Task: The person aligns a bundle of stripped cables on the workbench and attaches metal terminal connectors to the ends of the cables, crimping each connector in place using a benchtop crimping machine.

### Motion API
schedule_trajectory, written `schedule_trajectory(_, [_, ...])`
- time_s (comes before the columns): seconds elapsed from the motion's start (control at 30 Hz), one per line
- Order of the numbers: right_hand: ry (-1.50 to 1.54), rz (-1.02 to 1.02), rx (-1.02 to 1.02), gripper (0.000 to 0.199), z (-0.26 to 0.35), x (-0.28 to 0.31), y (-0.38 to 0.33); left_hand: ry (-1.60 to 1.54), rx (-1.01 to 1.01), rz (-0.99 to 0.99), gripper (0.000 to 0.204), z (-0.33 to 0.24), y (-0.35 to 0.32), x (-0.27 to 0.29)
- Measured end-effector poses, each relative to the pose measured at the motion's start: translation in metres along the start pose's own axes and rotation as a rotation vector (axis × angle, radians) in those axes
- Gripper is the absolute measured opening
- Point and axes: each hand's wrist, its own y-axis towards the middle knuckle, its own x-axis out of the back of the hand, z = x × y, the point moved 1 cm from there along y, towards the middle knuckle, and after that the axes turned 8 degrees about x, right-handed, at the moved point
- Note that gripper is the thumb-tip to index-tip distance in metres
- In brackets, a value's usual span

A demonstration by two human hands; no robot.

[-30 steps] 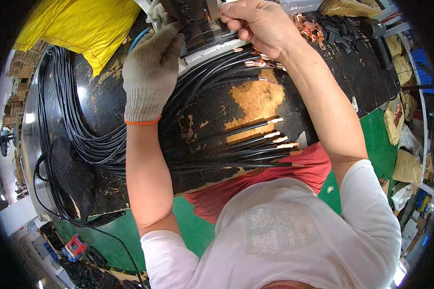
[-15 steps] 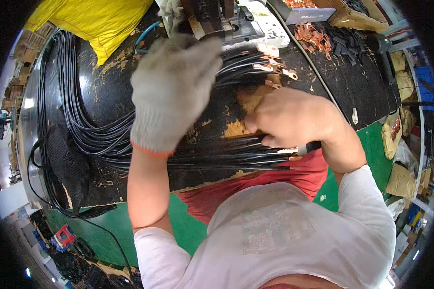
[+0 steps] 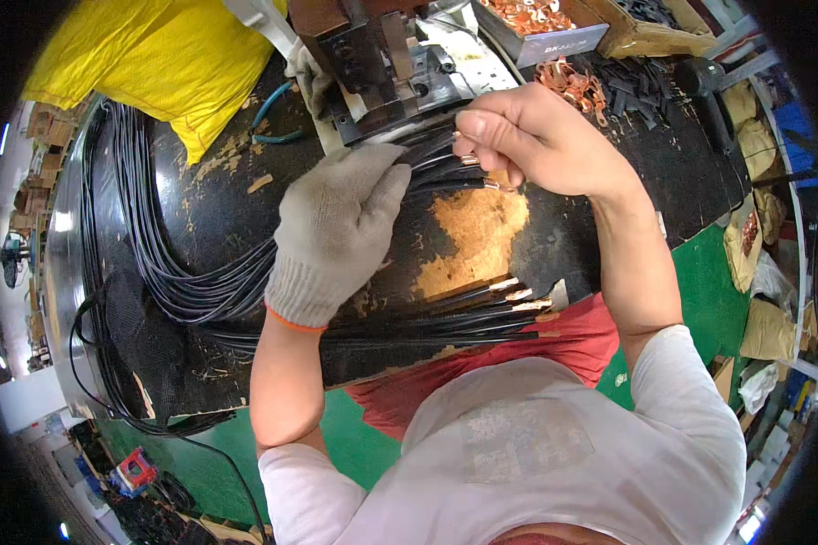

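Observation:
My gloved left hand [image 3: 341, 213] lies over a bundle of black cables [image 3: 441, 171] with copper ends, near the far side of the workbench. Its fingers curl round black cable, though the palm hides most of the hold. To the right, my bare right hand [image 3: 536, 141] pinches a cable's copper end [image 3: 458, 134] between thumb and fingers. The lugs at the upper bundle's tips are partly covered by that hand. Nearer to me lies a second bundle of black cables [image 3: 445, 318], its copper-coloured ends [image 3: 518, 295] pointing right.
A dark metal press [image 3: 364, 64] stands just beyond my hands. Loose copper lugs [image 3: 573, 86] and black sleeves [image 3: 641, 91] lie at the back right, beside a box of lugs [image 3: 554, 41]. A yellow sack [image 3: 164, 82] and looped cables [image 3: 141, 191] occupy the left.
My right hand has moved up from the near bundle to the far bundle's ends, where it now pinches one. My left hand has lowered slightly toward me, uncovering the press.

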Motion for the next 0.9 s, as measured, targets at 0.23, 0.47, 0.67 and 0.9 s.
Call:
schedule_trajectory(0.23, [0.138,-0.121,-0.288,0.033,0.002,0.004,0.007,0.154,-0.212,-0.175,0.025,0.013,0.012,-0.005])
schedule_trajectory(0.47, [0.316,-0.007,-0.316,0.028,-0.002,0.009,0.005,0.153,-0.304,-0.229,0.029,0.016,0.011,0.001])
schedule_trajectory(0.67, [-0.608,-0.139,0.091,0.025,-0.008,-0.027,0.004,0.28,-0.328,-0.212,0.029,0.001,0.009,-0.001])
schedule_trajectory(0.9, [0.776,-0.027,-0.29,0.058,-0.03,0.022,0.007,0.154,-0.326,-0.344,0.028,0.018,0.015,-0.006])
